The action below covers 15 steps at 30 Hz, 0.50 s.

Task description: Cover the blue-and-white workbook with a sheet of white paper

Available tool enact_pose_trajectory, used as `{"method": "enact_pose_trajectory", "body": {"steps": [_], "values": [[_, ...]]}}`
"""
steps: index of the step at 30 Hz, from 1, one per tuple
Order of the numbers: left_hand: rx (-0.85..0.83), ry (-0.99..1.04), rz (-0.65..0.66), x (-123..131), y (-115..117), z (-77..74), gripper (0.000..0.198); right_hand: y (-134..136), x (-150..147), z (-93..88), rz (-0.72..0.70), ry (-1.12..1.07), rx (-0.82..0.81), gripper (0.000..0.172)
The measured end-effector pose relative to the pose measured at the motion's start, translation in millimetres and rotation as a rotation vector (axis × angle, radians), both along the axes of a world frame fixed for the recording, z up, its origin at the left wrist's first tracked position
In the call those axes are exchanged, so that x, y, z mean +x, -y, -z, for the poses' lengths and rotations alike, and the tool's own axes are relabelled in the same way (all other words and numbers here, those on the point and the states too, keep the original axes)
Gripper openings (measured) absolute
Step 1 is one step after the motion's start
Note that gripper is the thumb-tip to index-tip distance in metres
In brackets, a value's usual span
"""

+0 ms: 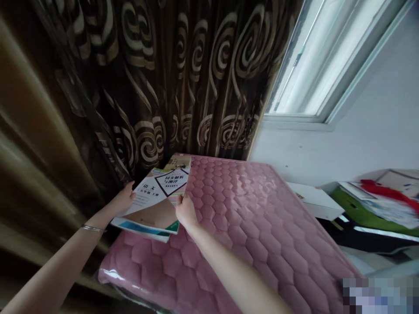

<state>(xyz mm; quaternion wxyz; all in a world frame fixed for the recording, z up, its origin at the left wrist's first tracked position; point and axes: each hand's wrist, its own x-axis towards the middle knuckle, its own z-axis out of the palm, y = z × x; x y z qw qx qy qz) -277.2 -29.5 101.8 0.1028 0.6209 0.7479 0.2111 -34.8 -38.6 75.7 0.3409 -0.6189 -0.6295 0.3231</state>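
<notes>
A small stack of paperback workbooks [153,200] lies on the pink quilted mattress [222,209], near its far left corner. The top cover is white and tan with Chinese print. My left hand [124,199] grips the left edge of the stack, and a metal bangle circles that wrist. On the opposite edge, my right hand [186,210] is closed with its thumb on top. Blue and green covers peek out under the top one at the near end. Another book [179,163] with a beige cover shows at the far end, partly covered.
Dark curtains [203,78] with swirl patterns hang behind and left of the mattress. A window [301,87] is in the white wall at right. Beyond the mattress's right edge are a white box [316,200], a green item [356,207] with papers, and red cloth [389,194].
</notes>
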Motion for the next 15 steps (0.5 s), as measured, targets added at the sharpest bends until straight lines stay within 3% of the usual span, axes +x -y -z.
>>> {"method": "enact_pose_trajectory", "body": {"steps": [4, 8, 11, 15], "values": [[-0.031, -0.157, -0.015, -16, -1, 23.5, 0.053, 0, -11, 14.0, -0.032, 0.065, -0.043, 0.025], [-0.101, -0.231, -0.039, -24, -1, 32.5, 0.048, 2, -10, 23.7, -0.047, 0.075, -0.01, 0.025], [-0.172, -0.059, -0.053, -27, -3, 30.8, 0.037, 3, -10, 31.7, -0.038, 0.022, 0.039, 0.03], [-0.28, 0.384, -0.161, -31, -1, 31.9, 0.032, 2, -10, 43.7, 0.019, -0.032, 0.067, 0.04]]}}
